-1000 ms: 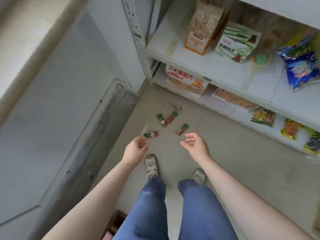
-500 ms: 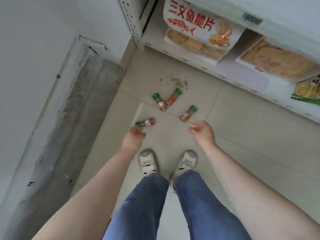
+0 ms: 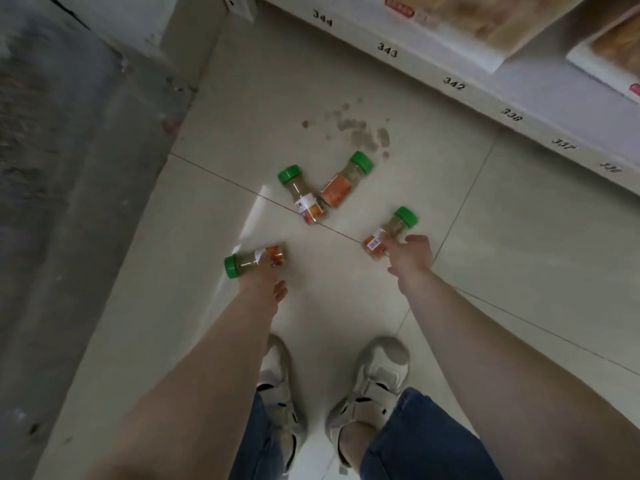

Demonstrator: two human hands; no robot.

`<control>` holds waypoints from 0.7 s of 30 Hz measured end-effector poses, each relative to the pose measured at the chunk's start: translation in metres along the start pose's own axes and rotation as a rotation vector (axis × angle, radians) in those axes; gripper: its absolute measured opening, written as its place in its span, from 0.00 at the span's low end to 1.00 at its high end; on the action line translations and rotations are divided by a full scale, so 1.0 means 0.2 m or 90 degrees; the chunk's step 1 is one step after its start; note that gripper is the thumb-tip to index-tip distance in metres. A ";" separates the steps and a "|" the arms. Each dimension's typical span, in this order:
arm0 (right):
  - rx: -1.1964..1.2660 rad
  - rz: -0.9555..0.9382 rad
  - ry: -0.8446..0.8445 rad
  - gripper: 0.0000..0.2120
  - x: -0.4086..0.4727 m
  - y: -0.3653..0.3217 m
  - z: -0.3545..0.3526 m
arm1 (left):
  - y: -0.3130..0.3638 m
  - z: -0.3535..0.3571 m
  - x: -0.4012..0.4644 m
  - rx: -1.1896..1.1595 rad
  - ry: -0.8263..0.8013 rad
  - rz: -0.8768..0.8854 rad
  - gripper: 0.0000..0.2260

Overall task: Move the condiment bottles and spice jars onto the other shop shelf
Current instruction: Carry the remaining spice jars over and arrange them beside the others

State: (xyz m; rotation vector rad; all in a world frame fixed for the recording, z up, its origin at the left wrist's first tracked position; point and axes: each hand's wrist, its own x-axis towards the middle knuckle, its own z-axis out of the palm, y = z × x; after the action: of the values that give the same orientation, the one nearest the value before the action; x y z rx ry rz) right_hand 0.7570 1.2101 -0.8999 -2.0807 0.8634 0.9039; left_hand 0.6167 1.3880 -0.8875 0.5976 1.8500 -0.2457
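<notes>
Head cam: I see four green-capped spice jars lying on the floor tiles point(image 3: 519, 216), w/ my left hand point(image 3: 265, 284) reaching onto the left jar point(image 3: 254, 259) and my right hand point(image 3: 410, 256) touching the right jar point(image 3: 389, 233). Finger curl on both: can't tell, hidden behind the hands. Other two jars point(image 3: 303, 194) point(image 3: 346, 178) lie touching, just beyond, near the shelf base point(image 3: 450, 64).

Shop, numbered shelf edge point(image 3: 453, 84), packaged snacks point(image 3: 491, 19)
</notes>
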 end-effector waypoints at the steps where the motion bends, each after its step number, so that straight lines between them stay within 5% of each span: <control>1: 0.000 0.013 0.006 0.30 0.04 0.00 0.02 | 0.00 0.02 0.04 -0.025 0.002 -0.018 0.17; 7: 0.018 0.027 0.023 0.25 0.15 0.00 0.12 | 0.05 0.05 0.19 -0.192 -0.004 -0.028 0.14; 12: 0.031 0.030 -0.016 0.24 0.05 -0.02 0.05 | 0.05 0.02 0.03 -0.163 -0.038 -0.021 0.12; 21: 0.226 0.050 -0.255 0.14 -0.98 -0.15 -0.58 | 0.00 -0.31 -0.94 0.024 -0.101 0.071 0.15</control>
State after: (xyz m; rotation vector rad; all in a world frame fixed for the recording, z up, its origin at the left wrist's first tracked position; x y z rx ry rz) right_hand 0.7133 1.1908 -0.6756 -1.5052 0.8224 1.0741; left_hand 0.6128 1.3636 -0.6915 0.6849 1.6574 -0.2467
